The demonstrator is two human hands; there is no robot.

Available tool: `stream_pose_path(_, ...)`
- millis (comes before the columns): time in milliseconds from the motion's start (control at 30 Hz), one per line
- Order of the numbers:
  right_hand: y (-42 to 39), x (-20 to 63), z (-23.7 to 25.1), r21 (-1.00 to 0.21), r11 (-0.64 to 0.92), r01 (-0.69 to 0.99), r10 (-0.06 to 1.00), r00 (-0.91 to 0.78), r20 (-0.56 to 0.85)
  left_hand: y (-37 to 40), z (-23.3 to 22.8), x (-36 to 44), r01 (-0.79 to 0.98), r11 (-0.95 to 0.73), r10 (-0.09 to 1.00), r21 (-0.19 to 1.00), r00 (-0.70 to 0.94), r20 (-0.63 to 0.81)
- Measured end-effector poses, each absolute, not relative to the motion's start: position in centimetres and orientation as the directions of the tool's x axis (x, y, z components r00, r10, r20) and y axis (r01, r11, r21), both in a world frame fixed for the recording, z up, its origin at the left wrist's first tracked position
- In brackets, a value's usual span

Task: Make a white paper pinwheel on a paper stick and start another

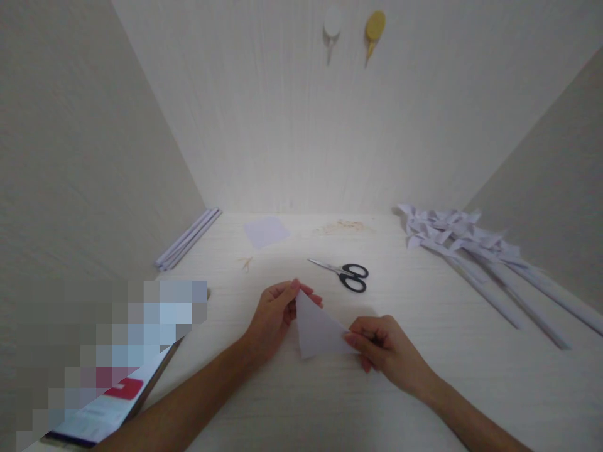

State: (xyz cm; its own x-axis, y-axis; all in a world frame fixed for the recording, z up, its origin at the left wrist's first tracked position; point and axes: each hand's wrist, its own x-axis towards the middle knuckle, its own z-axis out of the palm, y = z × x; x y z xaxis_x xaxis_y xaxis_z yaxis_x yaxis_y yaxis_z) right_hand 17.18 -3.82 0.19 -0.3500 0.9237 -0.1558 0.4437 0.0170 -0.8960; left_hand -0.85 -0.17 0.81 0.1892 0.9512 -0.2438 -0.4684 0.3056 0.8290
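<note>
We held a folded sheet of paper [316, 329], already a triangle, just above the counter [292, 402]. Our left hand [276, 317] pinched its upper corner, fingers [301, 290] closed on the edge, while our right hand [384, 348] gripped the lower right corner, fingers pressed together on the paper.

As we judged it, the first diagonal fold was made and the piece was still far from any finished shape. At the right side of the counter lay a pile of finished paper pinwheels [452, 229] on long rolled paper sticks, so several were apparently complete already. Ahead of our hands lay black-handled scissors [346, 275], untouched, and beyond them a square sheet of paper [266, 231], still flat and unfolded. A bundle of rolled paper sticks [188, 238] rested against the left wall, not yet fitted with anything. A printed packet [110, 402] sat at the near left edge.
</note>
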Motion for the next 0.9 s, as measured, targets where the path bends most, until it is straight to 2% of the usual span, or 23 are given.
stream_pose_path(233,-3.8,17.2,0.2,-0.92,-0.016,0.391,0.923,-0.348,-0.163,-0.9,0.6,-0.6,-0.373,0.336,0.92,0.865,0.325,-0.217)
stream_pose_path(300,-3.9,17.1,0.2,-0.922,-0.023,0.386,0.922,-0.348,-0.169,-1.1,0.4,-0.6,-0.262,0.314,0.914,0.912,0.345,-0.215)
stream_pose_path(400,-4.0,16.9,0.2,-0.916,-0.003,0.402,0.911,-0.376,-0.168,-1.3,0.3,-0.4,0.011,0.255,0.925,0.967,0.287,-0.248)
stream_pose_path(500,-4.0,16.8,0.2,-0.904,0.05,0.425,0.899,-0.414,-0.145,-1.5,0.2,-0.2,0.122,0.222,0.929,0.967,0.273,-0.248)
stream_pose_path(700,-4.1,16.6,0.4,-0.856,0.164,0.49,0.907,-0.417,-0.065,-1.8,0.2,0.0,0.095,0.242,0.913,0.966,0.314,-0.259)
stream_pose_path(833,-4.1,16.6,0.3,-0.913,0.06,0.404,0.896,-0.424,-0.129,-1.7,0.2,-0.1,-0.012,0.308,0.867,0.951,0.415,-0.275)
stream_pose_path(900,-4.0,16.7,0.3,-0.926,0.027,0.377,0.887,-0.436,-0.151,-1.6,0.2,-0.2,-0.037,0.331,0.864,0.943,0.414,-0.287)
